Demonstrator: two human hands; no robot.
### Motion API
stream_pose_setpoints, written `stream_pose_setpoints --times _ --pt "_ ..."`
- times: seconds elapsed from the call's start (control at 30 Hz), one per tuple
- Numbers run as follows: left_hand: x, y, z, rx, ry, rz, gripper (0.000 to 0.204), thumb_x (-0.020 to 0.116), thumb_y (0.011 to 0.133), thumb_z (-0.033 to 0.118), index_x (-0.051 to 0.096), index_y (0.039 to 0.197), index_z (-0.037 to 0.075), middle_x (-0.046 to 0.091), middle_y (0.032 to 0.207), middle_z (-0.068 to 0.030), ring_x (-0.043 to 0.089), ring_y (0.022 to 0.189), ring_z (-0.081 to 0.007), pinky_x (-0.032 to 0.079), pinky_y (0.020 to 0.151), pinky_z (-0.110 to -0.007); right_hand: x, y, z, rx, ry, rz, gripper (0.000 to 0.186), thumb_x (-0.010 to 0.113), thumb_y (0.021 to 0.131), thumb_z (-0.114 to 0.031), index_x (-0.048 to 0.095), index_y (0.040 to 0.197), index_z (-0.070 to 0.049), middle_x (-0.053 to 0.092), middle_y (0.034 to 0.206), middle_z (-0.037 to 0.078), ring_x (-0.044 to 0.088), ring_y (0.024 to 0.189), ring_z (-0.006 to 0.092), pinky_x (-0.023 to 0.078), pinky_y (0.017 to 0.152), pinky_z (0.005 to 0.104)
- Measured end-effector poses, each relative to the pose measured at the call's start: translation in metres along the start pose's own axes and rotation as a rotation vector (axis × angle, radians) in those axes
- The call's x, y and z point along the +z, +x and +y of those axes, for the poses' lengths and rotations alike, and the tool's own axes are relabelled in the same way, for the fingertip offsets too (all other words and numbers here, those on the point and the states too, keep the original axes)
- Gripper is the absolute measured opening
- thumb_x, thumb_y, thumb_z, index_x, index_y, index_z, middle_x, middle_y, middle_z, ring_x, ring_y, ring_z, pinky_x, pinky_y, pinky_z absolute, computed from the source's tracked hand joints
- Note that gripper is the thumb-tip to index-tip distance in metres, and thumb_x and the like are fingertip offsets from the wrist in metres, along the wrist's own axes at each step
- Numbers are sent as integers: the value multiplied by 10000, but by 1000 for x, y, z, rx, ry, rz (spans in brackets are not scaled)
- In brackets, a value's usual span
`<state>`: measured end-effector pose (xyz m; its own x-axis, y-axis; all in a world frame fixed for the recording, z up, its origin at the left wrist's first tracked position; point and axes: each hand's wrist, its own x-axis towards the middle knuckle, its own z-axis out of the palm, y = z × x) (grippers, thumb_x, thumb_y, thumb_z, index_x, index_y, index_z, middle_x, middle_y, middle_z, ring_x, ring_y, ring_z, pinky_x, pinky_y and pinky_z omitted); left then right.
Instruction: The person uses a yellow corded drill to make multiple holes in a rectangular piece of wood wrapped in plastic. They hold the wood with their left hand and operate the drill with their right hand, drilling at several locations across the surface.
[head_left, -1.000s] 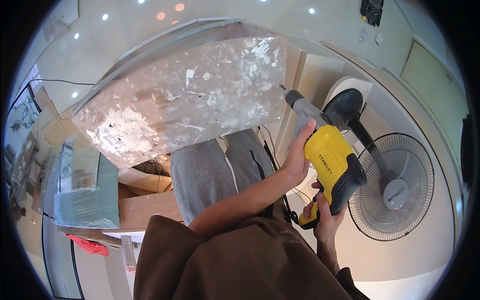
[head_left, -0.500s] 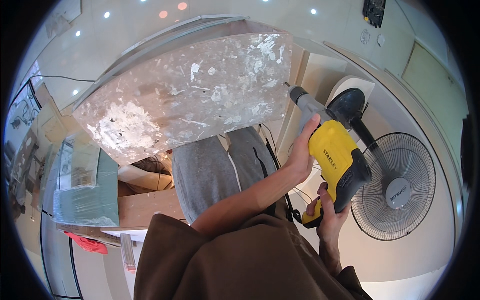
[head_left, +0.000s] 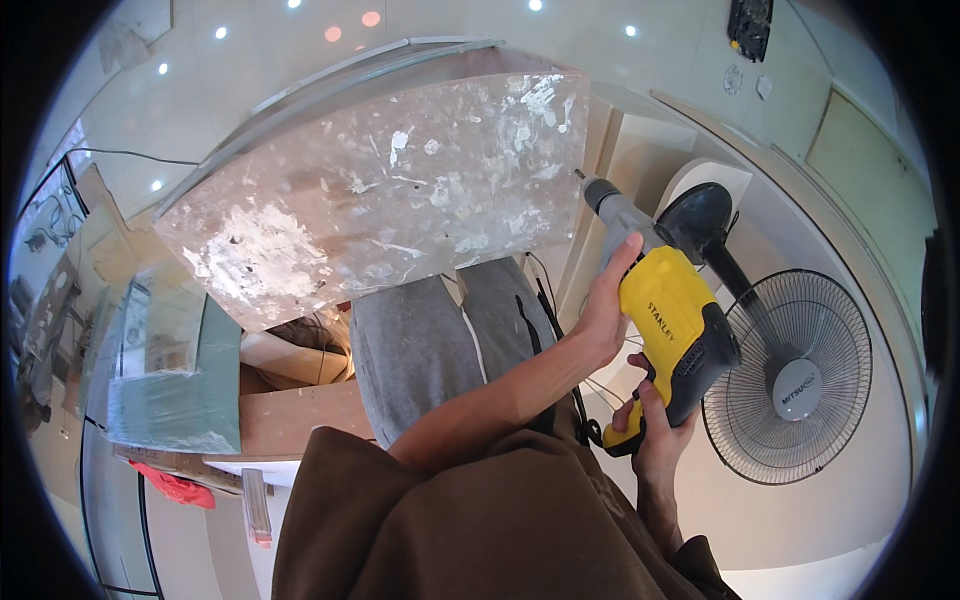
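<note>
A yellow, grey and black power drill [head_left: 665,315] is in both hands. My left hand [head_left: 610,310] grips its front body just behind the grey gear housing. My right hand [head_left: 655,435] holds the handle at the rear, fingers wrapped round it. The bit points up and left at the right edge of a board [head_left: 370,190] spattered with white paint; I cannot tell whether it touches. Below the board, my legs in grey trousers [head_left: 420,350] show.
A standing fan [head_left: 790,390] is at the right, beside white wall panels. At the left are a pale green plastic-wrapped sheet [head_left: 175,410], a pinkish plank [head_left: 295,420] and a red cloth [head_left: 175,485]. Cables hang behind my legs; ceiling lights line the top.
Compared with one second ago, the drill and both hands sit slightly further right in the picture. The board appears shifted slightly right too, with the whole view. The grip is unchanged.
</note>
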<state>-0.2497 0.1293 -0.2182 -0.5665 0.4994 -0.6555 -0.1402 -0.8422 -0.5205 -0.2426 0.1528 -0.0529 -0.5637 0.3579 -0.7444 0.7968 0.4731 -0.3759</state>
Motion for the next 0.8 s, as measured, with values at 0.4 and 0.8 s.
stream_pose_setpoints --times 0.4,0.8 --pt "-15 -14 -25 -128 211 -23 616 566 936 636 589 1289 131 661 1197 -8 555 1185 -131 319 1064 -419 -44 -14 37 -75 57 -14 349 595 912 -54 549 1221 103 697 1087 203 609 524 187 484 485 301" --pt "-14 -80 1 296 399 8 535 661 943 506 615 1260 77 684 1154 -7 622 1094 -132 427 999 -334 -53 -10 53 -91 355 -349 405 590 843 -40 503 1224 70 648 944 172 599 521 226 514 494 341"
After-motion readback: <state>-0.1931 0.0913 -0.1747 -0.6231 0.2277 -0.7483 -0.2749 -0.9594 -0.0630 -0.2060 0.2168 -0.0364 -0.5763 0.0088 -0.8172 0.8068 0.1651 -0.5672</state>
